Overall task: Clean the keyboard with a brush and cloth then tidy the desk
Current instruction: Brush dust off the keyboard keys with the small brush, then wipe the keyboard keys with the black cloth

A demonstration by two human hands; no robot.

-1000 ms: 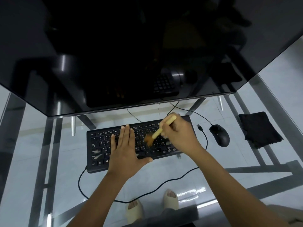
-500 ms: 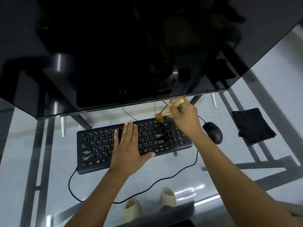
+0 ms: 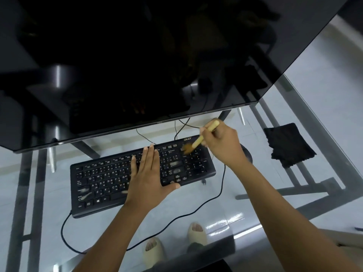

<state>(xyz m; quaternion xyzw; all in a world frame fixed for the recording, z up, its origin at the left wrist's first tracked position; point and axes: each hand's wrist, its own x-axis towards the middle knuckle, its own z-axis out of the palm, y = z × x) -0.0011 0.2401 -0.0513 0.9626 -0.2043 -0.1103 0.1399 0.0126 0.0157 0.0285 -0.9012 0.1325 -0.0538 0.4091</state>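
A black keyboard [image 3: 102,179] lies on the glass desk [image 3: 245,193], with pale smudges on some keys. My left hand [image 3: 149,177] rests flat on its middle, fingers together and pointing away from me. My right hand [image 3: 224,144] grips a small brush [image 3: 204,134] with a pale wooden handle. Its brown bristles touch the keys at the keyboard's far right corner, above the number pad. A folded black cloth [image 3: 288,144] lies on the desk to the right, apart from both hands.
A large dark monitor [image 3: 137,55] overhangs the far side of the keyboard. A black mouse [image 3: 247,152] sits right of the keyboard, mostly hidden by my right wrist. The keyboard cable [image 3: 176,218] loops across the glass near me. My sandalled feet show through the desk.
The brush has moved from the keyboard's middle to its far right corner, then down onto the keys there. My left hand has stayed flat on the keyboard.
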